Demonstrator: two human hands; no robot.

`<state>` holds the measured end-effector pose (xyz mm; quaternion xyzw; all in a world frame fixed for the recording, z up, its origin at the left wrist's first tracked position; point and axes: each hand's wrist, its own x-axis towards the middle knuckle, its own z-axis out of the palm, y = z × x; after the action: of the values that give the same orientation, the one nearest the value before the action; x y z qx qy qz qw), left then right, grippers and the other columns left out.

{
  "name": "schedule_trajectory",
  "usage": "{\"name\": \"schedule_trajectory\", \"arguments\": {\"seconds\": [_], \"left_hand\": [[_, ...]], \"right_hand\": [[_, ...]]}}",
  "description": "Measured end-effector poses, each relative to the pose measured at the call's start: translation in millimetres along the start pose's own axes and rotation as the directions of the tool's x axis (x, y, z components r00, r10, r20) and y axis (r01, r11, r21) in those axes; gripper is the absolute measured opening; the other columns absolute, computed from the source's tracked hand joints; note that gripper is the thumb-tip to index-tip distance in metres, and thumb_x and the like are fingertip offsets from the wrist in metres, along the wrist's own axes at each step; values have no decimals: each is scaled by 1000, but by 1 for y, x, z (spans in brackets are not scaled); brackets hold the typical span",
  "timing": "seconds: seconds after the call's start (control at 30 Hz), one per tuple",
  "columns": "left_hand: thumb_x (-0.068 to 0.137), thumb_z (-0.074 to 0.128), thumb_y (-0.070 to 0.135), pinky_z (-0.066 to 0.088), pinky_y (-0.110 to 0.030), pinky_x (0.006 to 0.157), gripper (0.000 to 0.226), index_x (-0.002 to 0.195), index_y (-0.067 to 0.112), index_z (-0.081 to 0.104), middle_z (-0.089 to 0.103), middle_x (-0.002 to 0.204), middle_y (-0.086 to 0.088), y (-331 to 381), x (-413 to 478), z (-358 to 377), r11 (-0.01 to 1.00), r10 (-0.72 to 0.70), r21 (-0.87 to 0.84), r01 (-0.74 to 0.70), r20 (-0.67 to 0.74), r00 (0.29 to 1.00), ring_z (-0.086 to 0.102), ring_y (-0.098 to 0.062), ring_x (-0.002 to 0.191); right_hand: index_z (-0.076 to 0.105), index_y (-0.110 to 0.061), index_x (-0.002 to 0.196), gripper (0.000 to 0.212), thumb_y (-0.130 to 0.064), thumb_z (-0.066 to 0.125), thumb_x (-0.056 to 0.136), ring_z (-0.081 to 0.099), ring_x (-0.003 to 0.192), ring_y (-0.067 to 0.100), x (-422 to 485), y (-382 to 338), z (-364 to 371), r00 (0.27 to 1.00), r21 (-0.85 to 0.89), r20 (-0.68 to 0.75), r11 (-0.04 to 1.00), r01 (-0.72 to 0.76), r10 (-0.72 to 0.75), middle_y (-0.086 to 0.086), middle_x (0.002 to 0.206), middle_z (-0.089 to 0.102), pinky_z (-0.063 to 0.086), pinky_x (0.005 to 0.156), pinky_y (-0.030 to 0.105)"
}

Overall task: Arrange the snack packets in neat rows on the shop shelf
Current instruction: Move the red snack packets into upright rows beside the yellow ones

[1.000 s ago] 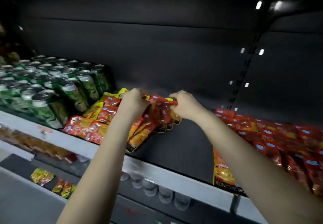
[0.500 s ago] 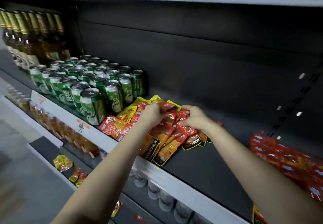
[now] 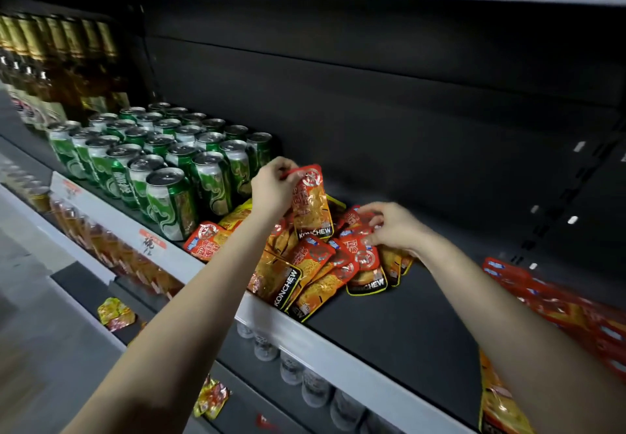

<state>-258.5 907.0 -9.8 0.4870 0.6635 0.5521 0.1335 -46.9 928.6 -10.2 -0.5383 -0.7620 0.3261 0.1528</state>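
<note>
One packet has been lifted from the heap, pinched by the left hand; the heap is gripped by the right hand; rows seem unstarted.

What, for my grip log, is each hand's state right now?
Left hand: closed, pinching an upright snack packet by its top edge.
Right hand: closed, pinching packets in the pile.

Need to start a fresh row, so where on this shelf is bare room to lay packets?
Bare shelf lies between the packet pile and the red packets at right, reaching to the back wall. Crowded: the green cans stand right beside the pile's left edge.
</note>
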Motion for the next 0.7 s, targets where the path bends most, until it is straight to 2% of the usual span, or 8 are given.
{"name": "schedule_trajectory", "arguments": {"seconds": [0.07,0.17,0.27,0.37,0.43,0.5,0.57,0.7], "left_hand": [[85,67,23,51,-33,79,7,85,17,64,65,81,3,9,-3,5,999,35,-31,-37,-57,998,64,-20,86],[86,65,25,50,-34,78,10,89,16,63,65,80,2,21,-5,10,994,26,-101,-43,-161,987,63,-19,81],[85,65,27,53,-37,78,13,90,15,63,68,85,-2,32,-8,14,980,5,-197,-37,-157,988,65,-20,82],[84,68,25,51,-31,75,13,88,15,64,69,89,-3,40,-17,21,988,37,-152,-28,57,998,64,-16,80],[82,70,24,52,-33,68,9,78,21,62,68,84,-2,42,-26,28,992,37,-125,-5,255,966,63,-15,74],[82,70,20,54,-34,60,15,73,25,60,65,75,0,45,-39,36,994,3,-99,44,428,904,61,-14,65],[83,69,16,56,-39,61,15,74,22,59,64,73,-2,46,-53,46,994,-37,-64,87,554,832,62,-19,67],[85,68,13,59,-47,69,7,85,14,60,63,86,-11,41,-74,65,997,-40,-24,74,663,748,65,-24,78]], "right_hand": [[58,-21,121,53,1,70,75,61,86,14,-1,6,-1,991,85,-133,996,15,-4,2,91,64,49,78,26],[59,-26,120,49,-1,66,78,59,72,4,-2,15,-5,953,158,-302,984,86,-35,-10,70,63,49,79,25],[58,-24,119,47,1,63,79,59,73,7,-5,21,-14,921,290,-390,950,117,6,-9,73,60,51,80,29],[55,-22,122,53,8,61,79,62,81,17,-7,31,-26,940,519,-328,850,94,96,2,84,61,54,73,34],[52,-18,125,56,14,59,79,61,82,20,-11,42,-34,959,580,-258,812,60,114,10,89,62,53,70,31],[53,-13,124,54,17,57,79,60,78,19,-17,51,-37,970,550,-221,834,35,106,10,84,62,50,69,28],[59,-10,113,43,16,57,79,59,75,17,-24,60,-39,969,470,-220,883,5,112,5,76,61,48,70,26],[64,-17,93,26,5,63,79,61,76,9,-36,74,-39,924,276,-360,961,-31,133,-4,71,65,46,69,19]]}}
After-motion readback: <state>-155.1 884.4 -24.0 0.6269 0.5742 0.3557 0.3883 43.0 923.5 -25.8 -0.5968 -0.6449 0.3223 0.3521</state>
